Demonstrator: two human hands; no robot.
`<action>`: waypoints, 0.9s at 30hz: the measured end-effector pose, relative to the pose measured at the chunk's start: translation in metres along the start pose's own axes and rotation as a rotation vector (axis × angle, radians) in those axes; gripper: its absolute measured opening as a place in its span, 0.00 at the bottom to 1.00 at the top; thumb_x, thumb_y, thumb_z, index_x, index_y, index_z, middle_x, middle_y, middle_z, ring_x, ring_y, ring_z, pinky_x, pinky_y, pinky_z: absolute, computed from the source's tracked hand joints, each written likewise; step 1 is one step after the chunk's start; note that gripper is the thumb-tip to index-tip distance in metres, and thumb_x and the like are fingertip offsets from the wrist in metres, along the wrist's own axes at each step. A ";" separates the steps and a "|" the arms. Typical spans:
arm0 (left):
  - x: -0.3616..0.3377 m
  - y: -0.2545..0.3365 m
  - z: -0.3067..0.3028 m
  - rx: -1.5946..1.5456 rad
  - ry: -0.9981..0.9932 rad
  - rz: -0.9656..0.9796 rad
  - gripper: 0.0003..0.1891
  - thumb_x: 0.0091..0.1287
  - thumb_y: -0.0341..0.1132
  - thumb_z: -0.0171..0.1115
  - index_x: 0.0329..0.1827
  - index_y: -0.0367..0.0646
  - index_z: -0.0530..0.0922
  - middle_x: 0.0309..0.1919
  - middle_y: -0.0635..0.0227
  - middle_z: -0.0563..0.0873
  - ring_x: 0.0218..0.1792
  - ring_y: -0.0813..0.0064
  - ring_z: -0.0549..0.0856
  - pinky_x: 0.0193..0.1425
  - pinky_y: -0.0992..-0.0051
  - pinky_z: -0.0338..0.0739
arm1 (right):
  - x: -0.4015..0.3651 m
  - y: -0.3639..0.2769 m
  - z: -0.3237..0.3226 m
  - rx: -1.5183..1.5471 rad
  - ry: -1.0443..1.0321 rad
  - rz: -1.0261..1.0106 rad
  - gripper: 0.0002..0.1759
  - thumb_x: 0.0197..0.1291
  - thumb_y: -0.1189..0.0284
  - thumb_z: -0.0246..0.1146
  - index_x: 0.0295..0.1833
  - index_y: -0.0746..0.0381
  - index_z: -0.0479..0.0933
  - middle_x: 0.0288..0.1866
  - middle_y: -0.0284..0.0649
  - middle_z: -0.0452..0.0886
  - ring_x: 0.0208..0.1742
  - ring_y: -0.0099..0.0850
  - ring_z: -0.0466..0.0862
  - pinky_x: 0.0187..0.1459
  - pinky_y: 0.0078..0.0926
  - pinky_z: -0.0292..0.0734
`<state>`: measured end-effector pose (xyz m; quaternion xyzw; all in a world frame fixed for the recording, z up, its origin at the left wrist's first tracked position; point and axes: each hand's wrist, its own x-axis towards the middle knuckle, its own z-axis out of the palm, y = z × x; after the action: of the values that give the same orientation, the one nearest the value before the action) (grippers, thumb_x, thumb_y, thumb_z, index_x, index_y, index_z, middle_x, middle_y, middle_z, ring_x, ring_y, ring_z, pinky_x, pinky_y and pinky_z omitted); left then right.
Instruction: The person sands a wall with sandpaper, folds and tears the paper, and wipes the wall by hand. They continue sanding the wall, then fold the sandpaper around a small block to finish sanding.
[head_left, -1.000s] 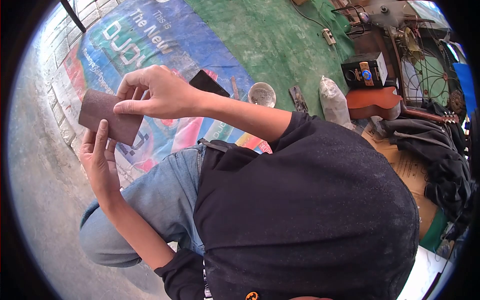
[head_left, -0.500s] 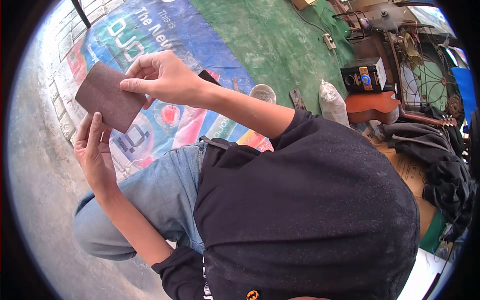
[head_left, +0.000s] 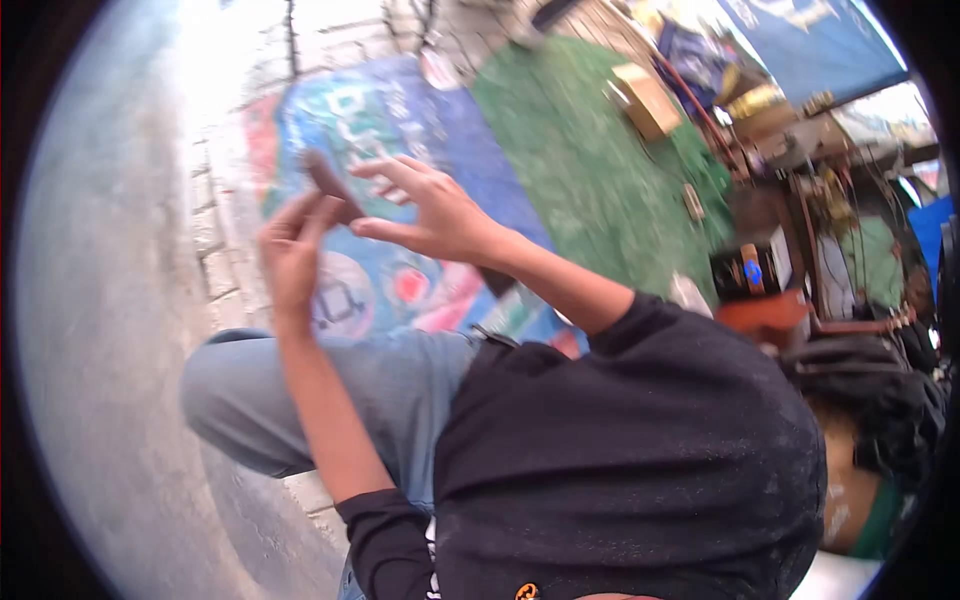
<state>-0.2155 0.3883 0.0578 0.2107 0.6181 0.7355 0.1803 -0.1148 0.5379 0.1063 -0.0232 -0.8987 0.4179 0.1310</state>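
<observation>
A brown piece of sandpaper (head_left: 330, 186) is tilted nearly edge-on over the printed banner, blurred by motion. My left hand (head_left: 292, 250) pinches its near end between thumb and fingers. Just to the right, my right hand (head_left: 445, 212) is open, with its fingers spread and its thumb pointing toward the sheet. Below the hands, a bent leg in blue jeans (head_left: 270, 395) rests near the banner's edge.
The blue printed banner (head_left: 505, 190) lies beside green floor covering (head_left: 590, 170). A cardboard box (head_left: 648, 102) and a power strip (head_left: 693, 203) are on the green part. Farther right stand a black speaker (head_left: 738, 277) and an orange-brown guitar (head_left: 762, 318).
My right hand has let go of the sandpaper and opened. The sheet has turned from face-on to nearly edge-on in my left hand. The whole view has shifted.
</observation>
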 end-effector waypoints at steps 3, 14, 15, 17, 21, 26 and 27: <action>0.005 -0.040 -0.018 0.317 -0.264 0.107 0.09 0.59 0.27 0.60 0.42 0.38 0.83 0.30 0.66 0.85 0.30 0.78 0.81 0.37 0.76 0.75 | 0.018 -0.002 0.010 -0.083 0.050 -0.182 0.29 0.51 0.62 0.69 0.59 0.58 0.70 0.57 0.46 0.72 0.53 0.42 0.77 0.51 0.35 0.75; -0.016 -0.005 -0.016 0.813 0.074 0.084 0.08 0.57 0.35 0.57 0.36 0.49 0.83 0.32 0.55 0.84 0.37 0.52 0.83 0.41 0.57 0.77 | 0.056 -0.014 0.020 -0.400 -0.401 -0.381 0.15 0.50 0.72 0.67 0.45 0.62 0.77 0.37 0.40 0.82 0.42 0.38 0.82 0.43 0.34 0.76; -0.016 -0.006 -0.017 0.806 0.087 0.097 0.08 0.57 0.35 0.57 0.36 0.49 0.83 0.32 0.55 0.84 0.37 0.52 0.83 0.41 0.57 0.77 | 0.056 -0.012 0.022 -0.286 -0.394 -0.321 0.13 0.49 0.73 0.66 0.42 0.63 0.77 0.34 0.41 0.81 0.40 0.40 0.82 0.41 0.34 0.75; -0.014 -0.009 -0.018 0.789 0.135 0.090 0.08 0.56 0.36 0.59 0.36 0.51 0.83 0.31 0.58 0.85 0.37 0.55 0.84 0.42 0.58 0.77 | 0.055 -0.008 0.021 -0.328 -0.382 -0.339 0.11 0.49 0.73 0.66 0.40 0.63 0.78 0.34 0.42 0.81 0.39 0.40 0.82 0.40 0.34 0.75; -0.015 -0.007 -0.018 0.804 0.099 0.103 0.09 0.53 0.38 0.65 0.37 0.52 0.84 0.36 0.67 0.85 0.40 0.62 0.84 0.45 0.65 0.78 | 0.049 -0.012 0.020 -0.372 -0.355 -0.296 0.07 0.48 0.75 0.65 0.35 0.64 0.79 0.34 0.43 0.81 0.35 0.40 0.82 0.38 0.34 0.75; -0.016 -0.016 -0.020 0.824 0.149 0.173 0.07 0.50 0.34 0.66 0.32 0.49 0.82 0.34 0.66 0.83 0.39 0.60 0.83 0.43 0.63 0.77 | 0.046 -0.008 0.022 -0.413 -0.328 -0.187 0.08 0.45 0.75 0.66 0.34 0.64 0.78 0.35 0.44 0.81 0.34 0.40 0.83 0.38 0.34 0.76; -0.015 -0.016 -0.020 0.812 0.175 0.217 0.05 0.48 0.32 0.65 0.29 0.47 0.81 0.31 0.64 0.82 0.36 0.59 0.83 0.41 0.62 0.77 | 0.046 -0.006 0.023 -0.414 -0.327 -0.189 0.08 0.45 0.75 0.66 0.34 0.64 0.78 0.35 0.44 0.81 0.34 0.40 0.83 0.38 0.34 0.76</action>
<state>-0.2130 0.3662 0.0376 0.2651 0.8447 0.4623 -0.0489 -0.1646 0.5244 0.1066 0.1020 -0.9723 0.2097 0.0152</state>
